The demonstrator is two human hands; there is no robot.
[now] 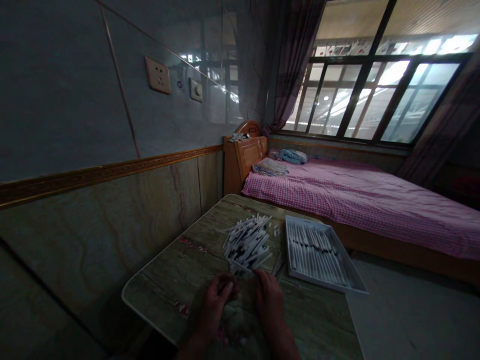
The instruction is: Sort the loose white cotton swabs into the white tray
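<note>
Fingers (226, 288) of left hand (215, 305) and right hand (269, 300) curled, grip unclear | just below white sticks (247, 245)

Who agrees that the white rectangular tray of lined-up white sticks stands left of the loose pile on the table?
Wrong side: the head view shows the white rectangular tray to the right of the loose pile of white sticks on the wood-print table.
</note>
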